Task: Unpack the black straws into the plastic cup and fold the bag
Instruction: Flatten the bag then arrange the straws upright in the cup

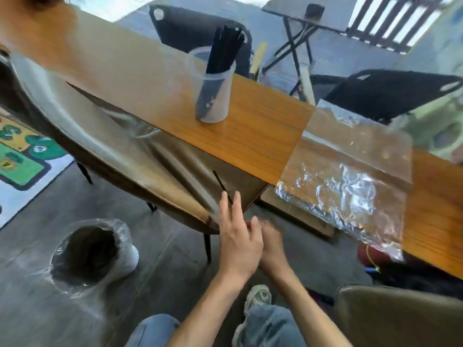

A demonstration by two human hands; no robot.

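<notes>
**Stray straw rescue, bag still flat**

Most black straws point(220, 68) already stand in the plastic cup point(211, 86) on the wood bench point(250, 136). One stray straw point(221, 185) pokes up below the bench edge, left hand point(238, 241) fingers look pinched on its low end; right hand point(271, 246) is blurry, can't tell its grip. Next imo: lift it up into the cup, then fold the clear bag point(350, 171) hanging off the bench edge. Grey floor, tan chair point(125, 156), lined bin point(92, 251) nearby.
</notes>
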